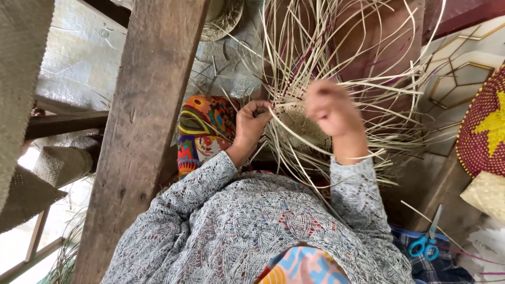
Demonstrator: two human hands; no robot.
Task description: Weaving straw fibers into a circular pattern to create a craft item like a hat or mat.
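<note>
Pale straw strips fan out from a half-woven piece [302, 123] held above the person's lap, just right of the thick wooden beam [142, 131]. The left hand [251, 123] is pinched shut on a strip at the woven edge; the right hand [329, 108] is blurred, its grip unclear. Loose strands could tangle or kink if pulled crosswise, and the blue-handled scissors [427, 239] lie well right of the beam.

Loose pale straw strands [336, 63] fanning all around the weaving, thick wooden post [142, 131] close at left.
</note>
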